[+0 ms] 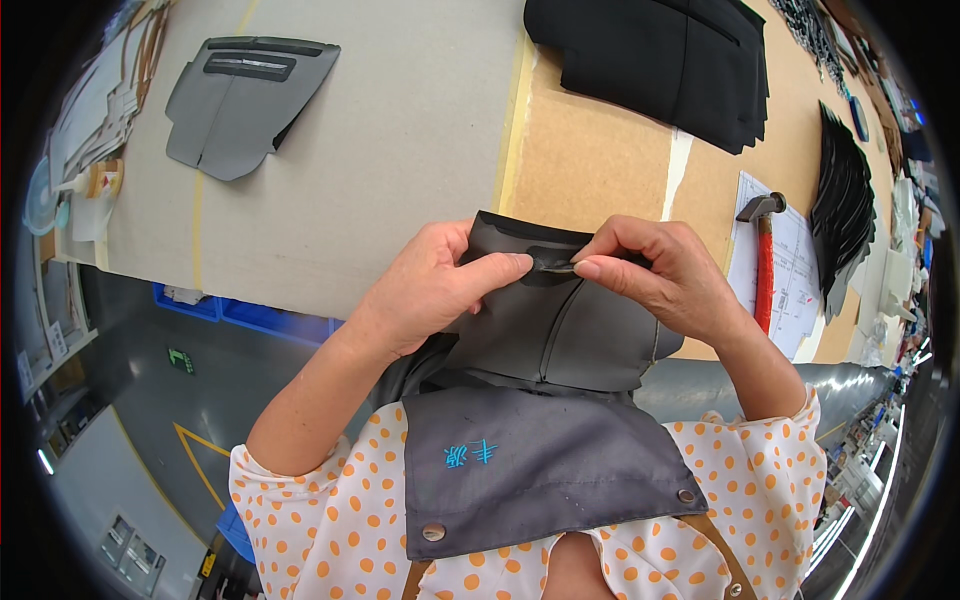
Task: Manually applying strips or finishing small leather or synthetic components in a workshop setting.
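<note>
Grey panel (610,325) with a dark-edged slot (553,267) near its top is held in front of the person's chest, across the near edge of the worktable (340,190); a seam runs down from the slot toward the apron (560,480). The left hand (425,285) grips the panel's left side, thumb flat at the slot's left end and fingers mostly hidden behind; the right hand (665,275) is narrowed, thumb and forefinger pinching the edge at the slot's right end. The apron bib is dark grey and bears two bright blue embroidered characters, with a metal snap near each lower corner. To the right, a white sheet (795,310) carries printed line drawings and small print, too fine to read, and a hammer (766,262) with a red handle lies over it. Beside the sheet, dark pieces (842,210) stand fanned out, while a stack of black panels (655,70) lies at the far side. At the left, another grey panel (225,110) with a framed slot lies flat; well apart from it, near the table's left edge, a bottle (103,180) wears a yellowish label, its lettering not legible
</note>
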`<state>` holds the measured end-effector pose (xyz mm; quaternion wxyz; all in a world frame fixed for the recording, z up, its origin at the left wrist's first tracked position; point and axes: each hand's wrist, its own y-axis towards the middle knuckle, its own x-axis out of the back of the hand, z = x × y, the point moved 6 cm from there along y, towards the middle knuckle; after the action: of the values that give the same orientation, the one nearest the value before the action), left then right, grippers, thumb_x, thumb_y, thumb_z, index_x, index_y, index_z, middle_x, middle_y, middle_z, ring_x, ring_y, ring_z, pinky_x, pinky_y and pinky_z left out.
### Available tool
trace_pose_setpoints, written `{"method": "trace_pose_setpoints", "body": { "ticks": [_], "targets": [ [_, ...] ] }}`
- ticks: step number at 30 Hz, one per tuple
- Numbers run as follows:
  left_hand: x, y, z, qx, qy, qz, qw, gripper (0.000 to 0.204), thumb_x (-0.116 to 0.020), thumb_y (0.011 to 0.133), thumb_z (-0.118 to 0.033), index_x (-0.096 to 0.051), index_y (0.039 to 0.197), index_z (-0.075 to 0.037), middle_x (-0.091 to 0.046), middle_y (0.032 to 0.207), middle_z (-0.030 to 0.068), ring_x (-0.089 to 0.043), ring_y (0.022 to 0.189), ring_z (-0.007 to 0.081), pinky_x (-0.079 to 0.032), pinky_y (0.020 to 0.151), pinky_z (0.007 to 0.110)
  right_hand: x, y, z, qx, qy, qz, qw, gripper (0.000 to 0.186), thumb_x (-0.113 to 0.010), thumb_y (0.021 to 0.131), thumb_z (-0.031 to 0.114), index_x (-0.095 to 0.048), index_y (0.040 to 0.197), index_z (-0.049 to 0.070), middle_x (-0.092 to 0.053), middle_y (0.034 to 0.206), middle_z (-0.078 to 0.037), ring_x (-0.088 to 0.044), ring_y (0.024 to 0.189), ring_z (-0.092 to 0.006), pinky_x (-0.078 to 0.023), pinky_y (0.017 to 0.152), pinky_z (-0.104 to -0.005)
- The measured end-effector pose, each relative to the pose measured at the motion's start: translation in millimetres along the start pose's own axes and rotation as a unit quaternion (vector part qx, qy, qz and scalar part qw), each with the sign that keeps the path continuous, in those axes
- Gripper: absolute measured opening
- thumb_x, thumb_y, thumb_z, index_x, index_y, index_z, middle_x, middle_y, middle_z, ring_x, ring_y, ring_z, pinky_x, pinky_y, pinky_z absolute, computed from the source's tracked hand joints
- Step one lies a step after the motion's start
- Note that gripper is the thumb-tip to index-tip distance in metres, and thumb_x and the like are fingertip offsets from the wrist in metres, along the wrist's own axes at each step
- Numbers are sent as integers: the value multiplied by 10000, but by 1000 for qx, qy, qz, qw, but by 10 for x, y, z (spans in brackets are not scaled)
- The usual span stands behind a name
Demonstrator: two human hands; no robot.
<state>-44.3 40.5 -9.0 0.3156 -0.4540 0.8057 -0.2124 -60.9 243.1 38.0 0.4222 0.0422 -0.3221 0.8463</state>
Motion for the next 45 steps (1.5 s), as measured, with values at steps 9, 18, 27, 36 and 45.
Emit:
{"method": "trace_pose_setpoints", "body": {
  "ticks": [9, 18, 27, 36, 45],
  "targets": [
    [5, -24, -13, 1, 29, -23, 999, 190, -711, 952, -219, -745, 1039, -54, -711, 908, -31, -599, 794, 37, -456, 634, 223, -23, -14, 25, 22, 20, -29, 999, 277, -738, 989, 283, -719, 937, 12, -642, 735, 6, -511, 669, -56, -409, 601, -246],
    [-3, -65, -20, -6, 40, -34, 999, 206, -721, 950, -218, -749, 1056, -43, -723, 914, -21, -606, 796, 41, -459, 638, 226, -49, -51, 2, 6, 32, -38, 999, 280, -756, 975, 296, -725, 920, 23, -626, 714, 18, -493, 642, -53, -387, 576, -239],
    [-3, -61, -19, -11, 45, -28, 999, 190, -726, 948, -213, -750, 1042, -50, -732, 916, -16, -619, 805, 45, -461, 646, 227, -59, -90, -28, 28, 24, -58, 998, 279, -756, 973, 300, -730, 935, 25, -640, 729, 15, -511, 655, -57, -403, 584, -243],
    [-9, -63, -1, -14, 44, -40, 998, 205, -739, 941, -213, -739, 1067, -51, -732, 929, -12, -619, 812, 50, -464, 648, 229, -77, -73, -74, 21, 42, -23, 999, 271, -750, 976, 295, -739, 985, 24, -693, 824, -6, -587, 744, -70, -464, 673, -242],
    [-12, -62, -10, -14, 35, -37, 999, 192, -740, 940, -214, -753, 1039, -50, -728, 921, -15, -612, 804, 46, -459, 637, 226, -59, -67, -78, 16, 63, -16, 998, 260, -743, 984, 289, -740, 982, 29, -692, 829, 0, -595, 766, -69, -472, 689, -244]
  ]
}}
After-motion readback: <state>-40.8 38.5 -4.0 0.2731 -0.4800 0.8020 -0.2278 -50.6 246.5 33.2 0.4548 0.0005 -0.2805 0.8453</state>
